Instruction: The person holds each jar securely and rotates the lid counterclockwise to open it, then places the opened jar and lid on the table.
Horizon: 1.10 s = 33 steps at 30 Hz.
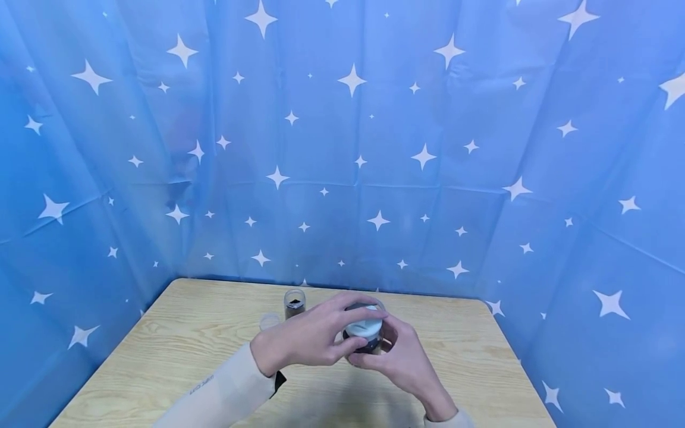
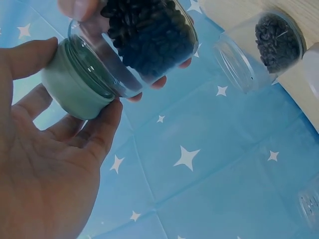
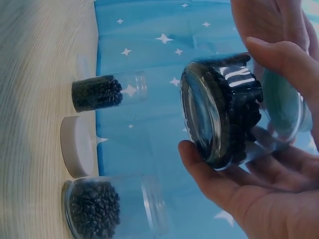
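A clear glass jar (image 3: 212, 114) partly filled with black beans is held up over the table in my right hand (image 1: 398, 356). The fingers and thumb of that hand wrap round its side. My left hand (image 1: 316, 333) grips a pale green lid (image 2: 75, 89) at the jar's mouth, thumb on one side and fingers on the other. In the left wrist view the lid sits at the rim of the jar (image 2: 149, 40); whether it is threaded on, I cannot tell. From the head view, both hands partly cover the jar.
Behind my left forearm stands an open glass jar (image 1: 295, 312) with dark contents. The right wrist view shows a slim bean-filled jar (image 3: 97, 93), a white lid (image 3: 77, 147) and a wider jar (image 3: 94, 209) of beans. A starry blue curtain (image 1: 342, 148) borders the wooden table (image 1: 465, 345).
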Tool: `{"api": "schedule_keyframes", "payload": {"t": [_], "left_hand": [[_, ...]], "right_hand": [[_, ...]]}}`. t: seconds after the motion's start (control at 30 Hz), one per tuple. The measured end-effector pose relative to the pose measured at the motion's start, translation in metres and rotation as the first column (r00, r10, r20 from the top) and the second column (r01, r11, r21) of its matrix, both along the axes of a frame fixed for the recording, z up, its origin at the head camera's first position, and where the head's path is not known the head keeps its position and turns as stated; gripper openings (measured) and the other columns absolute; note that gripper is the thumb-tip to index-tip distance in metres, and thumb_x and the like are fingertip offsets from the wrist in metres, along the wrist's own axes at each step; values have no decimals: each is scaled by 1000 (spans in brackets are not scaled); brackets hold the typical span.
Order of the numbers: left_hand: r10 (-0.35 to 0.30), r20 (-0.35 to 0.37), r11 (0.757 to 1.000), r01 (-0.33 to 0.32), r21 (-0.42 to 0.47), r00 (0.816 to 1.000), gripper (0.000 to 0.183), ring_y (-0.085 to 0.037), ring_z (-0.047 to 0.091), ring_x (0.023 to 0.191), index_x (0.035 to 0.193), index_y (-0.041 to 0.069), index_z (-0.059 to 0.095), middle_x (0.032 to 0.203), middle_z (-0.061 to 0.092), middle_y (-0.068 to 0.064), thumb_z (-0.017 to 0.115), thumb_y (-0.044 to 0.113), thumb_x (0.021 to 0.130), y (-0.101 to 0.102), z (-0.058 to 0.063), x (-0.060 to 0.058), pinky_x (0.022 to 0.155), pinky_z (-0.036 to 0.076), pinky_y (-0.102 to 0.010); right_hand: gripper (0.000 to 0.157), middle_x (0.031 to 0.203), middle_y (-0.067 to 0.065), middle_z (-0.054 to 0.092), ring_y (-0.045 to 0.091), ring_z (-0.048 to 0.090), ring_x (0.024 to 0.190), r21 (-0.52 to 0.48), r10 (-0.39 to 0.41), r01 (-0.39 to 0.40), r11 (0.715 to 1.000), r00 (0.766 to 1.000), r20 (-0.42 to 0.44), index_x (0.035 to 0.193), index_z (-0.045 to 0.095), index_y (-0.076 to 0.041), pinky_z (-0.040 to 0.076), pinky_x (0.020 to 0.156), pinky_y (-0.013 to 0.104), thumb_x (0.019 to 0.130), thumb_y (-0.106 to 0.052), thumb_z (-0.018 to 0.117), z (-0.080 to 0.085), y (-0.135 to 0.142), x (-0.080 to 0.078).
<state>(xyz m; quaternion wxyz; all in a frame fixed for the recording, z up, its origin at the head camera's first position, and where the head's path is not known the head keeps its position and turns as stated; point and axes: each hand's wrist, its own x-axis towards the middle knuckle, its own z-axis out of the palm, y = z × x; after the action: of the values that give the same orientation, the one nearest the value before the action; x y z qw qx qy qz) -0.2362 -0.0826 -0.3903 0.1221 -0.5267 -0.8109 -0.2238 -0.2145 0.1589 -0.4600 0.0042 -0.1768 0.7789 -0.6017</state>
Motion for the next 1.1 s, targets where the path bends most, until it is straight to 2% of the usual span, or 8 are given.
{"api": "schedule_keyframes", "payload": {"t": [0.17,0.27,0.37,0.47,0.6,0.73,1.1], "left_hand": [[46,-2,999,-46,5,999,52,-28,63,155,165,16,64,169,61,-10,75,28,116,2,-2,2,127,58,-44],[113,25,993,-113,11,993,53,-24,66,147,165,19,65,165,63,-9,78,31,115,4,-4,5,118,62,-37],[191,25,980,-192,46,981,53,-19,70,130,158,21,70,151,69,-6,85,36,110,9,-6,8,103,65,-29],[266,-16,960,-263,101,964,54,-16,69,114,148,21,76,133,71,-3,94,43,102,14,-7,9,90,64,-24],[335,-54,933,-324,157,941,55,-13,63,103,137,20,79,118,69,-1,99,48,95,20,-9,11,81,60,-21],[364,-44,920,-352,175,930,54,-13,61,100,133,19,79,114,68,-1,100,48,93,23,-9,13,80,58,-21],[375,-38,913,-363,186,926,55,-12,61,100,134,22,79,115,67,0,99,53,93,22,-8,13,82,61,-21]], "right_hand": [[79,138,4,82,19,81,122,-18,-3,3,1000,1000,-17,155,68,-27,70,97,31,87,-21,106,-3,-2,-2],[84,142,2,81,19,82,123,-35,-10,9,999,1000,-24,159,65,-31,70,97,31,86,-19,106,-5,-3,-2],[86,146,2,79,17,81,126,-35,-21,19,999,999,-42,161,64,-32,69,99,28,87,-19,106,-6,-3,-2],[87,150,2,77,15,80,128,-21,-32,30,999,998,-60,162,63,-33,68,101,27,87,-21,106,-6,-4,-2],[88,151,3,77,17,80,131,-4,-45,45,999,996,-73,162,64,-32,68,101,28,86,-22,107,-5,-4,-2],[88,151,5,77,18,78,135,-6,-48,48,999,996,-74,161,65,-32,67,103,27,85,-22,107,-5,-4,-1],[86,151,5,76,16,79,132,-8,-14,13,1000,991,-132,161,64,-33,68,104,28,87,-21,106,-4,-5,-3]]}}
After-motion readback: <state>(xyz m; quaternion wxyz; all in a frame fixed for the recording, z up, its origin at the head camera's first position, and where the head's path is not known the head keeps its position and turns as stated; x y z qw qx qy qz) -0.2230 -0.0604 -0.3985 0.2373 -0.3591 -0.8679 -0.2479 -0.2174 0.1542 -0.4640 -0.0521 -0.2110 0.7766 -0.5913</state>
